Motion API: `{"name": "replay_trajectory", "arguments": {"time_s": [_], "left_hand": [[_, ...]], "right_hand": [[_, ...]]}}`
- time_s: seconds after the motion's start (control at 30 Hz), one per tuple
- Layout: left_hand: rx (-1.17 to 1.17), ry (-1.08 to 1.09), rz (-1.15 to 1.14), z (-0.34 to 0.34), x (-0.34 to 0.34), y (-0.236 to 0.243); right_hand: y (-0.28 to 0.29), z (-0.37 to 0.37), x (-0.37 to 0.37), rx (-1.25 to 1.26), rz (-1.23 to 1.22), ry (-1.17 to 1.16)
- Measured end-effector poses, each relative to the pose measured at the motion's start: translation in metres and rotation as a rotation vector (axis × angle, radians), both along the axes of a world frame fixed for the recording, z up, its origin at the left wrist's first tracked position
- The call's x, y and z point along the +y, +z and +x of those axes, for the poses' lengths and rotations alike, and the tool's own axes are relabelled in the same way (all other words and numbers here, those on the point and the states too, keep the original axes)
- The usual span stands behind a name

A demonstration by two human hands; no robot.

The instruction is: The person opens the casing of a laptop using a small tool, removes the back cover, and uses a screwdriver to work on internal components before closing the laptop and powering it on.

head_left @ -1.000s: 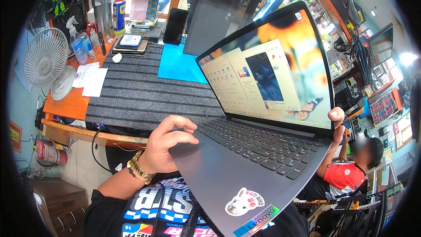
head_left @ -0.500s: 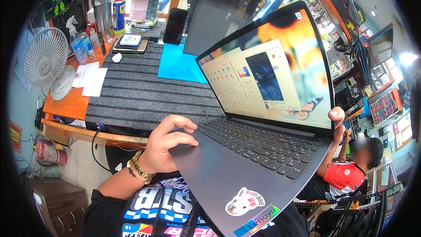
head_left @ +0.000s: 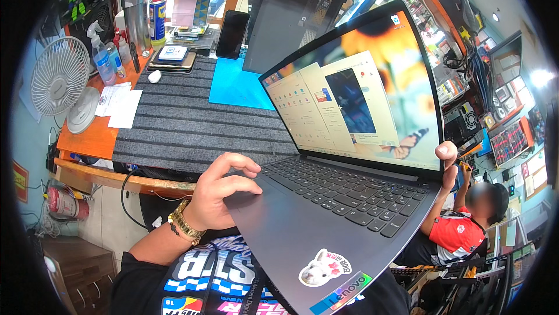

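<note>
An open dark grey laptop [head_left: 372, 198] is tilted in front of me, its screen lit with several windows over a flower-and-butterfly picture. A white animal sticker and a colourful label sit on its palm rest. My right hand [head_left: 447, 160] grips the right side near the hinge, thumb and fingertips showing beside the screen's lower corner; the rest is behind the laptop. My left hand [head_left: 224, 189] is at the left front corner, two fingers apart and stretched over the palm rest beside the keyboard. What lies under its palm is hidden.
A ribbed grey mat [head_left: 186, 122] covers the wooden desk. On or near it are a blue sheet [head_left: 236, 85], a black phone [head_left: 233, 35], a dark laptop panel [head_left: 291, 23], a white fan [head_left: 61, 76] and a spray bottle [head_left: 100, 53]. A person in red [head_left: 460, 233] sits at right.
Both hands and the laptop stay almost where they were. The person at right has shifted an arm slightly.
</note>
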State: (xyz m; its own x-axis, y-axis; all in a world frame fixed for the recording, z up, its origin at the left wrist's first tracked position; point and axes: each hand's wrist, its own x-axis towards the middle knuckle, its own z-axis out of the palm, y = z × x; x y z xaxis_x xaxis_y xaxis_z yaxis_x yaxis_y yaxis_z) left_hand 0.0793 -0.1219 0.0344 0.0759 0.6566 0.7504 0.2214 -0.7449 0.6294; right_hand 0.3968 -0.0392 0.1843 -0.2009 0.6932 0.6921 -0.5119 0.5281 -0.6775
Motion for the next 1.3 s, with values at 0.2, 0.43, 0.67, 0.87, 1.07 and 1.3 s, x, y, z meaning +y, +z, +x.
{"name": "replay_trajectory", "arguments": {"time_s": [0.2, 0.43, 0.67, 0.87, 1.07, 1.3], "left_hand": [[-0.002, 0.003, 0.005, -0.003, 0.000, -0.001], [-0.016, 0.000, -0.009, 0.000, -0.001, 0.001], [-0.005, 0.004, 0.009, -0.002, 0.000, -0.001], [-0.012, 0.002, 0.005, -0.001, 0.000, -0.001], [0.000, 0.007, 0.016, -0.002, 0.001, 0.002], [-0.002, 0.006, 0.016, -0.002, 0.001, 0.000]], "right_hand": [[-0.003, 0.019, 0.003, -0.090, -0.029, -0.023], [-0.003, 0.024, -0.001, -0.074, -0.031, -0.022], [-0.003, 0.011, -0.001, -0.045, -0.134, -0.001], [-0.001, -0.008, 0.002, 0.076, 0.027, -0.007], [-0.002, -0.006, 0.004, 0.088, 0.056, -0.020], [-0.002, -0.009, 0.005, 0.103, 0.076, -0.011]]}}
